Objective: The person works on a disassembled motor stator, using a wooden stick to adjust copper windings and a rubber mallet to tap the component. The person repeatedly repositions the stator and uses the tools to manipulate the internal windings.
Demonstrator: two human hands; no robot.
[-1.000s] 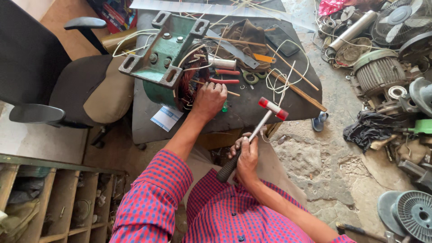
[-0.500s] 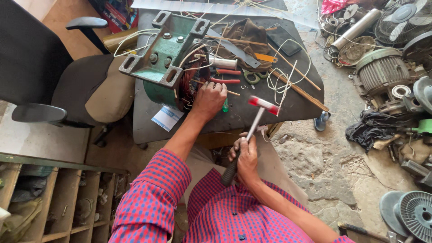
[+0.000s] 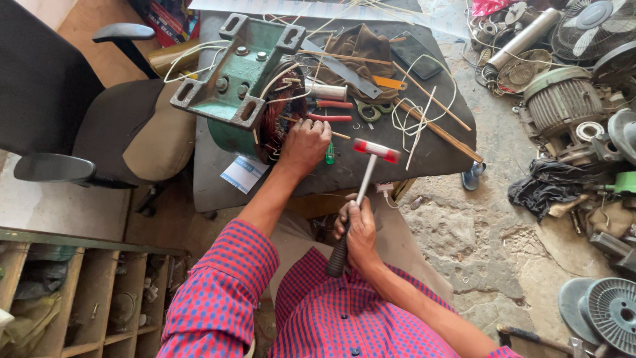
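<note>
A table [image 3: 424, 159] stands in the middle, with a motor [image 3: 242, 93] lying on its left part. The left hand [image 3: 305, 142] rests on the motor's open end. Just right of that hand, a mallet [image 3: 361, 192] is raised over the table's near edge, its handle in the right hand [image 3: 358, 229] below. Pliers [image 3: 328, 111], a cloth [image 3: 358, 50] and sticks [image 3: 430, 116] lie behind and to the right. A chair [image 3: 99, 126] stands left of the table, shelves [image 3: 73, 292] at the lower left, motor parts [image 3: 563, 99] on the floor to the right.

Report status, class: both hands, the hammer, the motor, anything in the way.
Left hand resting on green motor windings. Right hand gripping mallet, head raised over table. Red-handled pliers and loose wires beside the motor.
</note>
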